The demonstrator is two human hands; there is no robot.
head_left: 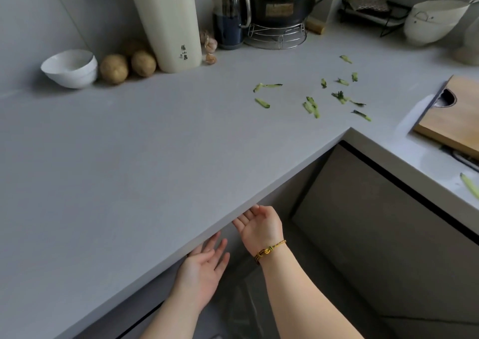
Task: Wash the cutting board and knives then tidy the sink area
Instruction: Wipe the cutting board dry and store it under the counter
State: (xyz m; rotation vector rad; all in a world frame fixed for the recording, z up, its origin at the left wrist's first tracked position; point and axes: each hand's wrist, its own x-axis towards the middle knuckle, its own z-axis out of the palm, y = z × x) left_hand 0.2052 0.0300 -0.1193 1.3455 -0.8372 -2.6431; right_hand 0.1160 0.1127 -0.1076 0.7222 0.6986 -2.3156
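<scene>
The wooden cutting board (455, 117) lies at the right edge of the view, over the sink rim (425, 141). Several green vegetable peelings (312, 106) are scattered on the grey countertop (134, 157), left of the board. Another peel (470, 185) lies on the counter's near right strip. My left hand (204, 268) is below the counter's front edge, palm up, fingers apart, empty. My right hand (259, 224), with a braided bracelet on the wrist, is just under the same edge, palm up and cupped, holding nothing. No knife is clearly visible.
At the back stand a white bowl (70, 67), two potatoes (128, 66), a tall cream container (168, 22), garlic (210, 45), a dark bottle (229, 14), a black pot on a wire stand (281, 9), stacked bowls (432, 20). A clear-lined bin (248, 305) sits below my hands beside cabinet doors (388, 235).
</scene>
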